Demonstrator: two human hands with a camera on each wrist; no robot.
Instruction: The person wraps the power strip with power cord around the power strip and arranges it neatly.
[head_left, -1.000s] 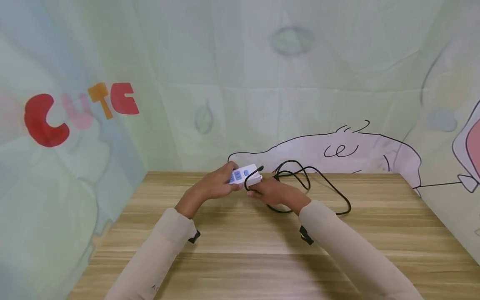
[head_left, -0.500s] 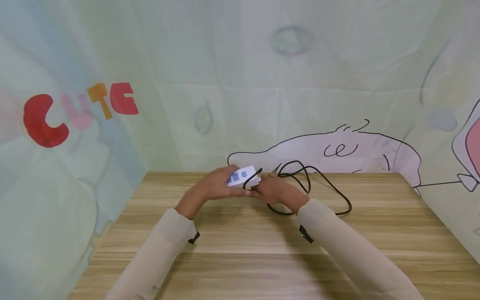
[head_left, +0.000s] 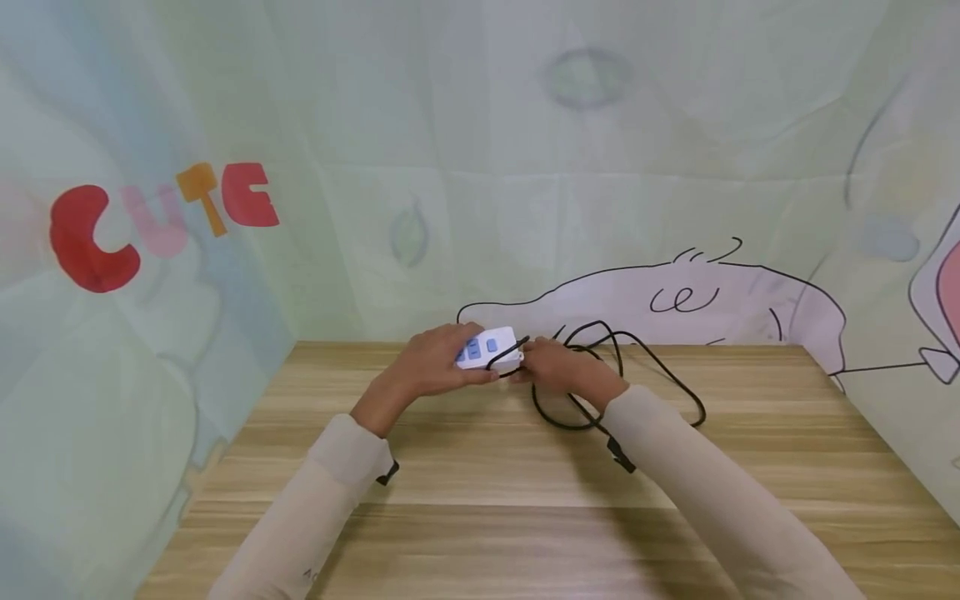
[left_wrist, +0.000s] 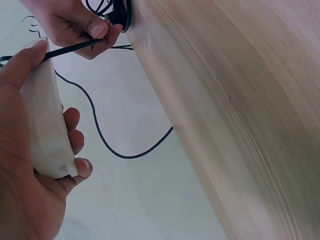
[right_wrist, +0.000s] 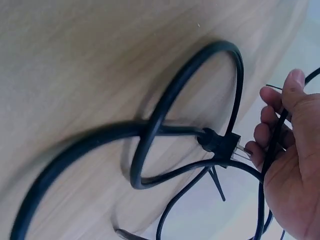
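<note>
My left hand point(head_left: 427, 362) grips a white power strip point(head_left: 501, 342) with blue sockets and a blue switch, raised over the far edge of the table. The left wrist view shows its plain white side point(left_wrist: 47, 120), the fingers and thumb wrapped round it. A black cord point(left_wrist: 72, 48) crosses the strip's end and runs to my right hand point(head_left: 562, 367), where thumb and fingertips pinch it. Close to the right fingers, the right wrist view shows the cord's black plug point(right_wrist: 223, 145) with metal prongs among loose loops. The strip's left end is hidden in the left hand.
Loose cord loops point(head_left: 701, 408) lie on the wood-patterned table point(head_left: 480, 533), right of the hands and near its back edge. A printed cloth backdrop point(head_left: 360, 208) rises behind and on both sides. Dark straps show at the cuffs.
My right hand has moved slightly right, away from the power strip, and the cord loops around it have shifted. The left hand keeps its grip, the strip dipping slightly and then rising again.
</note>
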